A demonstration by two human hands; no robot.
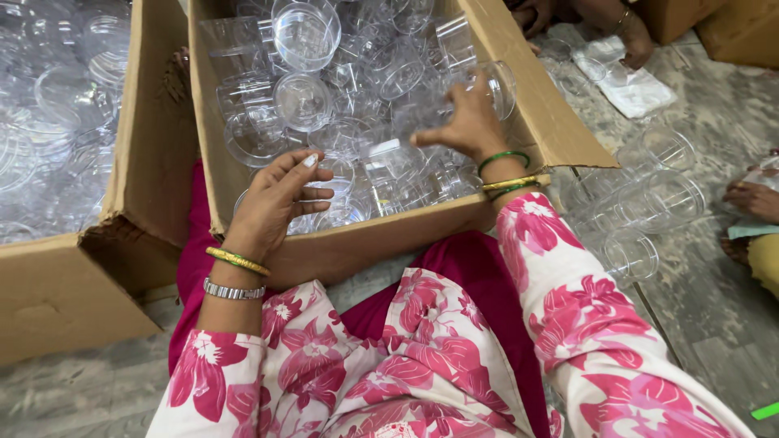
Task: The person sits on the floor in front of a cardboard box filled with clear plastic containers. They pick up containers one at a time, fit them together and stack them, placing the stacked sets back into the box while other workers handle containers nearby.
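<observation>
An open cardboard box (389,235) in front of me is full of several clear plastic containers (304,101). My left hand (276,199) rests over the box's near edge, fingers spread on the containers, holding nothing that I can make out. My right hand (462,122) reaches deeper into the box and its fingers close around a clear plastic cup (495,85) lying on its side near the right wall. Both wrists carry green and gold bangles. My sleeves are white with pink flowers.
A second cardboard box (130,195) of clear containers stands at the left. Several clear cups (657,195) lie on the grey floor to the right. Another person's hands (629,36) work at the top right beside a white sheet (633,89); another hand (751,199) shows at the right edge.
</observation>
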